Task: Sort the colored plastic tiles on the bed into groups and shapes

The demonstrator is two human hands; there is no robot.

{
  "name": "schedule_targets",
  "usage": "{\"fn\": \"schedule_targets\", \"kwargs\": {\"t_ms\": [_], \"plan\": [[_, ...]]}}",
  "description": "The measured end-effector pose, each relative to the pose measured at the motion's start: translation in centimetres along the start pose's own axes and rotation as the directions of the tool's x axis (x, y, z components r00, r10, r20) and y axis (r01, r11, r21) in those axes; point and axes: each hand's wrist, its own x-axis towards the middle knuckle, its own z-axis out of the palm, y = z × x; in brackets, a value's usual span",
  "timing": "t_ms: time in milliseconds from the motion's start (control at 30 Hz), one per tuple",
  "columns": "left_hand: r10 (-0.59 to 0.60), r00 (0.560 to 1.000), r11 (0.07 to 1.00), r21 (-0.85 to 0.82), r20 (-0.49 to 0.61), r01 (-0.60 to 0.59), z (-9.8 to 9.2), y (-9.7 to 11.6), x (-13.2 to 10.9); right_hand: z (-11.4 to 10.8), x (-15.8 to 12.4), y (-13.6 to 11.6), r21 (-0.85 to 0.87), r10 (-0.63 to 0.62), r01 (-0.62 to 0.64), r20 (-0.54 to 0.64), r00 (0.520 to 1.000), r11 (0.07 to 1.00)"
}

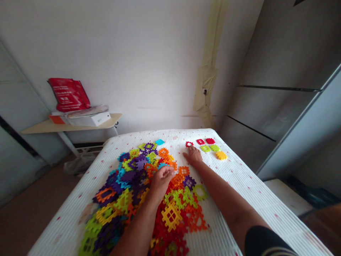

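Colourful notched plastic pieces lie in a wide pile, with a yellow window piece [171, 216] near its front. Over the pile's right part is my left hand [163, 176], its fingers curled; whether they hold anything is too small to tell. My right hand [193, 155] reaches past the pile, fingers spread low over the cloth, touching or just short of a red ring-like piece [189, 144]. Right of it lie a red open piece [200, 142], a solid red piece [210, 141], two lime green pieces [210, 148] and a yellow-orange piece [221, 155].
A white ribbed cloth [239, 177] with red specks covers the table. At the back left, a small wooden table [42, 127] bears a red bag [68, 95] and a white box [92, 118]. Grey cabinets [269, 103] stand at right, and a wall rises behind.
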Motion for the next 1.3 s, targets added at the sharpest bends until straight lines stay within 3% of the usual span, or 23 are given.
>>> {"fn": "schedule_targets", "kwargs": {"t_ms": [167,367,1000,1300], "plan": [[-0.012,1.0,1.0,0.019,0.005,0.012,-0.1,0.2,-0.1,-0.1,1.1,0.5,-0.018,-0.013,0.013,-0.024,1.0,1.0],[-0.012,1.0,1.0,0.014,0.002,0.012,-0.2,-0.3,0.1,-0.4,0.6,0.3,-0.063,-0.037,0.033,-0.077,0.996,0.998],[0.004,1.0,1.0,0.021,0.02,-0.004,-0.3,-0.6,0.1,0.1,2.3,0.9,-0.065,0.03,-0.032,-0.025,0.999,0.997],[0.003,1.0,1.0,0.009,0.01,-0.003,-0.3,-0.9,0.3,-0.4,1.4,0.6,-0.095,-0.064,0.057,-0.071,0.995,0.994]]}}
